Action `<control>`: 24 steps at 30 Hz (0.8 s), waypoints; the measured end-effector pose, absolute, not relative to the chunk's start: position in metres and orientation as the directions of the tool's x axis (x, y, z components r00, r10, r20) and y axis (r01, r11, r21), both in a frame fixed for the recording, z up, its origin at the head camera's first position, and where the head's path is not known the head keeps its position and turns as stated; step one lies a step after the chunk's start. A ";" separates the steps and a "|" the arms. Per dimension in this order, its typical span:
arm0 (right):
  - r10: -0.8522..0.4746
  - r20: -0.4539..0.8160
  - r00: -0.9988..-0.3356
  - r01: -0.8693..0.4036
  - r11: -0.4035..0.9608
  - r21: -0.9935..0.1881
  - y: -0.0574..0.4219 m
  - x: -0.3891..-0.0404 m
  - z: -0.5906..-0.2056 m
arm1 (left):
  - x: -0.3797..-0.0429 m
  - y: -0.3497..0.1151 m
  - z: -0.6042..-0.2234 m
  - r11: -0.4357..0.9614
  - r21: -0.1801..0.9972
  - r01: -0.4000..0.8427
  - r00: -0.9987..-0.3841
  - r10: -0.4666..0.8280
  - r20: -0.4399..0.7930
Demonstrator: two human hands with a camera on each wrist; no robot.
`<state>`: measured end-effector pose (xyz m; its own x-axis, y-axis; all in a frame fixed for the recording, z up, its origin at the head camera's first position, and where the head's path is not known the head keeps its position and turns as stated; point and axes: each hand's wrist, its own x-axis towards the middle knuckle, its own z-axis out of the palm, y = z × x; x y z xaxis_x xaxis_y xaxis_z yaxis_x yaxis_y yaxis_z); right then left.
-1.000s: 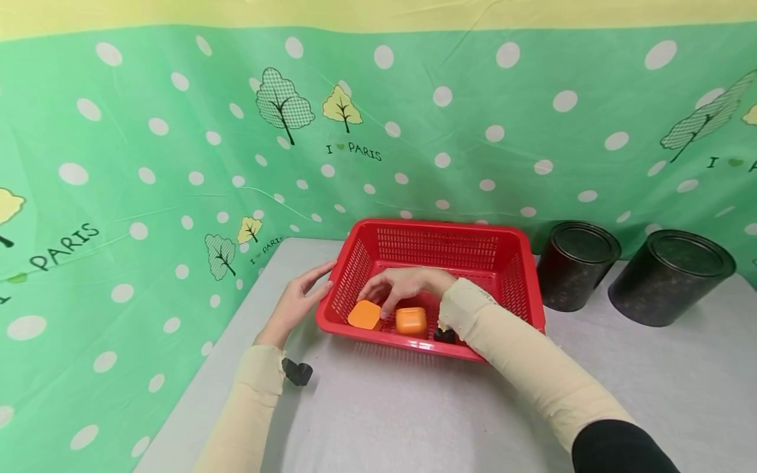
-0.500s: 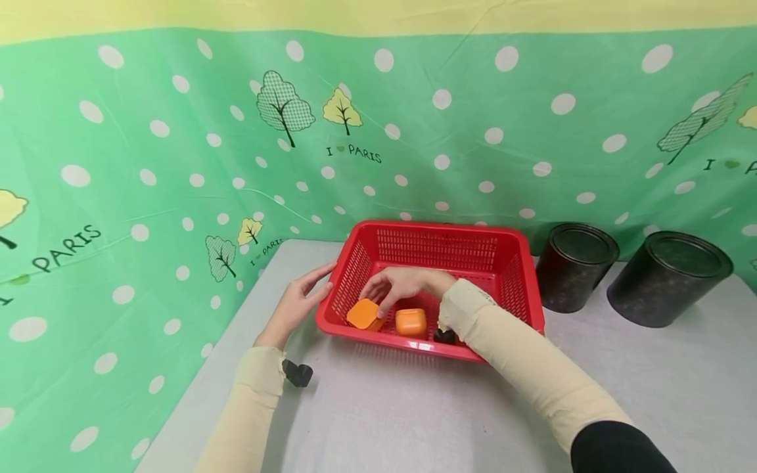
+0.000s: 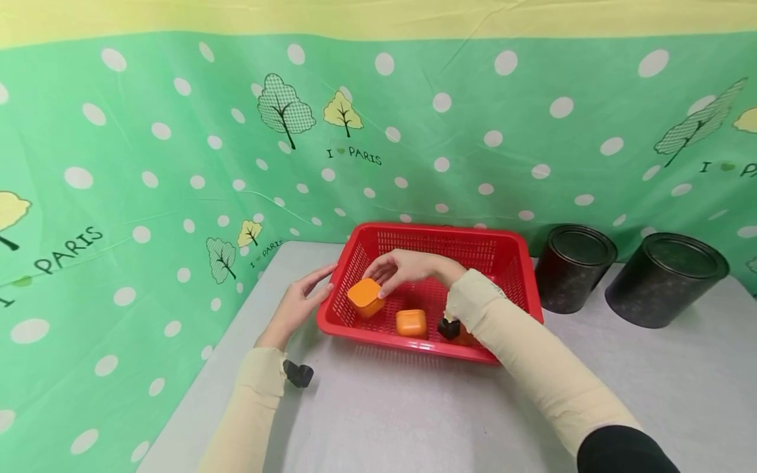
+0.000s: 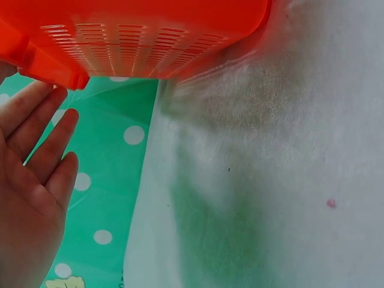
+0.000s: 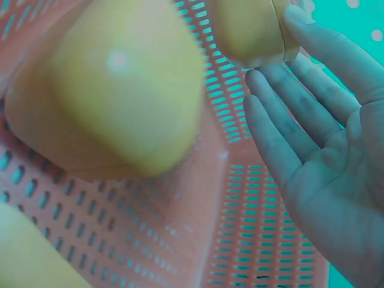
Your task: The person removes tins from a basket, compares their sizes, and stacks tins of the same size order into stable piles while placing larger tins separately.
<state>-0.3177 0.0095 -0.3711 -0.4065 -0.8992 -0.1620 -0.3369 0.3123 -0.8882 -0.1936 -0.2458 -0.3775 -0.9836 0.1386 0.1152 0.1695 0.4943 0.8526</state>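
In the head view my right hand (image 3: 408,268) pinches a small orange box (image 3: 365,297) with rounded corners between thumb and fingers, above the left part of the red basket (image 3: 428,347). The right wrist view shows the thumb on one side of this box (image 5: 249,30), across its seam, with fingertips at its underside. A second orange box (image 3: 411,322) lies on the basket floor near the front wall. Part of a third orange box (image 3: 466,337) shows beneath my right wrist. My left hand (image 3: 296,303) touches the basket's left rim, its fingers extended in the left wrist view (image 4: 36,156).
Two dark lidded cans (image 3: 576,269) stand to the right of the basket, the wider can (image 3: 665,281) farther right. All stand on a pale grey table (image 3: 402,414). A green dotted cloth (image 3: 414,118) hangs behind and to the left.
My right hand has taken hold of the orange box at the left and raised it off the basket floor. My left hand stays at the rim.
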 end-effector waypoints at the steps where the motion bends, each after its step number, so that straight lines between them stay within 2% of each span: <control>1: -0.897 -0.155 -0.414 -0.342 0.311 -0.887 0.011 -0.318 -0.368 | -0.194 -0.246 -0.378 0.494 0.852 0.170 -0.983 0.140 0.115; 14: -0.820 -0.083 -0.566 -0.359 0.336 -0.871 0.056 -0.308 -0.328 | -0.195 -0.247 -0.380 0.492 0.853 0.173 -0.983 0.141 0.118; 24: -0.739 -0.032 -0.673 -0.354 0.360 -0.863 0.112 -0.290 -0.316 | -0.194 -0.247 -0.380 0.485 0.853 0.193 -0.979 0.150 0.136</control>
<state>-0.2896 0.1124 -0.3161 -0.6735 -0.7385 -0.0320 -0.3537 0.3600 -0.8633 -0.1944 -0.2467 -0.3799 -0.9793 0.1501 0.1359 0.1927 0.4849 0.8531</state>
